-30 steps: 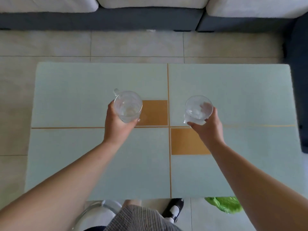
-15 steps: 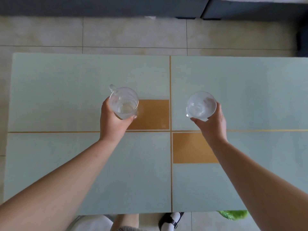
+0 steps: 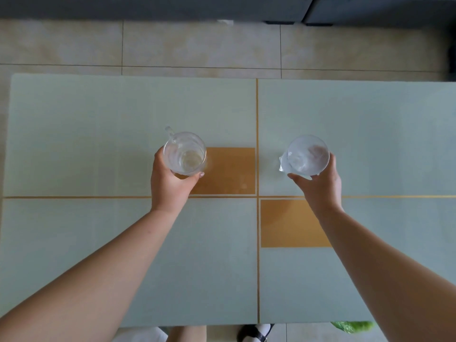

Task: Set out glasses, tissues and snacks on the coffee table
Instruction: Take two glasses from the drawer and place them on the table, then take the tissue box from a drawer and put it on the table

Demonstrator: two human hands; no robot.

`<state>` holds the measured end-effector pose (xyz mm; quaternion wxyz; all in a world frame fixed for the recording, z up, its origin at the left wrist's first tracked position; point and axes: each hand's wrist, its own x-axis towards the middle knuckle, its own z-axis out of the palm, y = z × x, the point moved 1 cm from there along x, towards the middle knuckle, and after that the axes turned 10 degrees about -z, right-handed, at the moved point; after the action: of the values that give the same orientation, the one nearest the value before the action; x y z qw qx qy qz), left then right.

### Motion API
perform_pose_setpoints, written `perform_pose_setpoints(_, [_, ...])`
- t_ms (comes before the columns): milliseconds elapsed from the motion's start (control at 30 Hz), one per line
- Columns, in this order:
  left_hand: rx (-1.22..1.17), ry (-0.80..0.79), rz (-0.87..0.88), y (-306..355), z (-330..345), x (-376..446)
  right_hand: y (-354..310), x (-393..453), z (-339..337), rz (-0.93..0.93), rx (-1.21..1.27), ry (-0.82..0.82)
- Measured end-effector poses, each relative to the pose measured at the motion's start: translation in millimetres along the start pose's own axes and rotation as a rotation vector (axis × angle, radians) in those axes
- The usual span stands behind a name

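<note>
The left hand (image 3: 170,186) has its grip closed round the clear glass mug with a side handle (image 3: 184,153), fingers wrapped about the wall. The right hand (image 3: 320,187) holds the clear round glass tumbler (image 3: 308,154) from the near side, thumb and fingers curled round it. Both glasses stand over the pale green counter with gold inlay lines (image 3: 123,119), either side of its central gold line (image 3: 257,134): the mug left of it, over the edge of the orange square panel (image 3: 229,169); the tumbler right of it. Whether either base touches the counter cannot be told.

Orientation: both glasses are upright, long axes vertical, mouths facing up towards the viewer. The mug's handle points away from the person and slightly left.

Risks, in my judgement: smooth glass in bare hands may slip; a hard or tilted landing on the rigid top could chip or tip a glass; the mug appears to hold some liquid, which would spill.
</note>
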<state>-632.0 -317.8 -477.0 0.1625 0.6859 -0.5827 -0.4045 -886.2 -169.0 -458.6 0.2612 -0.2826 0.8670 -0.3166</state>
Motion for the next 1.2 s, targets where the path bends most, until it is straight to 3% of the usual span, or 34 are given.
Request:
perform_pose_setpoints(333, [-0.031, 0.006, -0.017, -3, 5, -2, 17, -1, 2, 0.018, -0.015, 0.009])
perform_pose_setpoints(533, [-0.101, -0.068, -0.103, -11, 5, -8, 18, -8, 1, 0.054, -0.019, -0.060])
perform_pose_setpoints(667, [-0.144, -0.081, -0.293, -9, -1, -61, 10, -43, -11, 0.111, -0.080, -0.172])
perform_pose_setpoints(767, [-0.200, -0.165, -0.326, 7, -7, -117, 2, -78, -30, 0.081, -0.063, -0.190])
perform_pose_setpoints(1200, [-0.216, -0.653, 0.004, 113, -30, -331, 9, -251, -214, -0.092, 0.143, 0.010])
